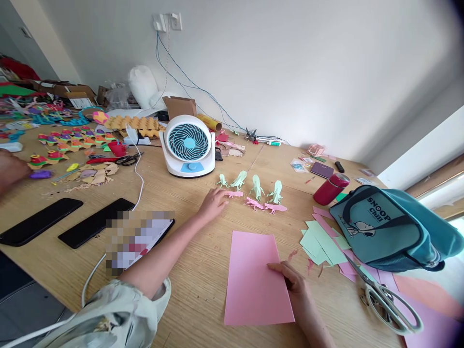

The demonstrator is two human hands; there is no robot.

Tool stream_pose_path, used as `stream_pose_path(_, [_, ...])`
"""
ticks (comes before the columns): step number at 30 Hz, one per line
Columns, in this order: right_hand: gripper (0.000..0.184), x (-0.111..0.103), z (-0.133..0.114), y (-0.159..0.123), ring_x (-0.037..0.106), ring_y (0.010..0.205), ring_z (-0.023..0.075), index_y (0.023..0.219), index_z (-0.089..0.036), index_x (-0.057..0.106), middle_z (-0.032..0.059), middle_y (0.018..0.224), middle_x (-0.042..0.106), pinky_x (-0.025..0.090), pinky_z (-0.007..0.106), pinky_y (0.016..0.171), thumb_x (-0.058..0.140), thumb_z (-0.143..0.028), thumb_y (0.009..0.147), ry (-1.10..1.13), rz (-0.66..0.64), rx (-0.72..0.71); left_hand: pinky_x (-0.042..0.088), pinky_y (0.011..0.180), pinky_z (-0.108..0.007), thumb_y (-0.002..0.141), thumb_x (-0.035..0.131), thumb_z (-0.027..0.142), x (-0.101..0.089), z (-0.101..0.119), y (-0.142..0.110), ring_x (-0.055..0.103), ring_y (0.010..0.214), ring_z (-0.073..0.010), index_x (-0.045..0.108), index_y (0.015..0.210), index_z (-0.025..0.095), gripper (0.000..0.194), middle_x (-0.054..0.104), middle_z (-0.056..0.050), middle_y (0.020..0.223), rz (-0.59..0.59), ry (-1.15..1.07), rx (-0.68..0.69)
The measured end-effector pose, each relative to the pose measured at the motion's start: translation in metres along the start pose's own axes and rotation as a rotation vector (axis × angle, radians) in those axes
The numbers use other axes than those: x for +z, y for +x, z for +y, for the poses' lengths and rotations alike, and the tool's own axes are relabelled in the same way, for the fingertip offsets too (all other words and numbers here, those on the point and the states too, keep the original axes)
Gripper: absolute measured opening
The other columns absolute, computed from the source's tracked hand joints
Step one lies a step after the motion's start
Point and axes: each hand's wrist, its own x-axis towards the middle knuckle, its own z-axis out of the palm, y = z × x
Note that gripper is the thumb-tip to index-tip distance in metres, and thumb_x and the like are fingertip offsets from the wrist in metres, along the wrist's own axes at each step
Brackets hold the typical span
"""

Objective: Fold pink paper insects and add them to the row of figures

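My right hand [295,286] grips the right edge of a pink sheet of paper [255,285], thumb on top, and the sheet lies over the near part of the table. My left hand [213,205] is stretched forward, its fingers pressed together at the left end of a pink origami insect [235,194]. To the right of it are two more pink origami insects, one at the middle [254,204] and one at the right end [275,208]. Several pale green origami insects [256,186] stand in a row just behind the pink ones.
A white fan [188,145] stands behind my left hand. On the right are a red flask [331,188], a teal bag [380,227], green paper pieces [319,244] and large scissors [387,302]. A phone [145,241] lies by my left forearm. Another person's hand [12,169] shows at far left.
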Motion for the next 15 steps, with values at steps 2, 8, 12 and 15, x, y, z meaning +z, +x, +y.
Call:
stream_pose_path(2, [0.018, 0.001, -0.001, 0.0, 0.061, 0.07, 0.0187, 0.098, -0.021, 0.072, 0.0049, 0.083, 0.064, 0.043, 0.026, 0.059, 0.064, -0.021, 0.082, -0.014, -0.013, 0.005, 0.041, 0.103, -0.045, 0.082, 0.06, 0.008, 0.0, -0.019, 0.015, 0.053, 0.115, -0.027, 0.062, 0.118, 0.021, 0.038, 0.061, -0.009, 0.12, 0.016, 0.05, -0.016])
stream_pose_path(8, [0.017, 0.003, 0.001, 0.001, 0.061, 0.07, 0.0192, 0.097, -0.022, 0.073, 0.0049, 0.082, 0.064, 0.044, 0.026, 0.059, 0.064, -0.022, 0.082, 0.007, 0.0, 0.007, 0.041, 0.099, -0.041, 0.083, 0.063, 0.015, 0.011, -0.041, 0.033, 0.053, 0.11, -0.0258, 0.064, 0.119, 0.021, 0.037, 0.061, -0.009, 0.118, 0.011, 0.146, -0.031])
stream_pose_path(12, [0.017, 0.004, 0.002, 0.001, 0.061, 0.069, 0.0184, 0.096, -0.022, 0.073, 0.0043, 0.081, 0.063, 0.045, 0.025, 0.058, 0.065, -0.021, 0.082, 0.033, 0.013, 0.024, 0.04, 0.097, -0.041, 0.083, 0.067, 0.024, 0.012, -0.045, 0.037, 0.049, 0.108, -0.0265, 0.069, 0.111, 0.023, 0.028, 0.059, -0.008, 0.116, -0.003, 0.189, -0.041])
stream_pose_path(15, [0.016, 0.005, 0.002, 0.001, 0.062, 0.07, 0.0186, 0.096, -0.022, 0.074, 0.0049, 0.082, 0.063, 0.046, 0.024, 0.058, 0.067, -0.023, 0.082, 0.059, 0.006, 0.035, 0.039, 0.096, -0.041, 0.085, 0.066, 0.027, 0.012, -0.048, 0.039, 0.047, 0.106, -0.0259, 0.072, 0.105, 0.023, 0.021, 0.059, -0.007, 0.115, -0.013, 0.204, -0.041])
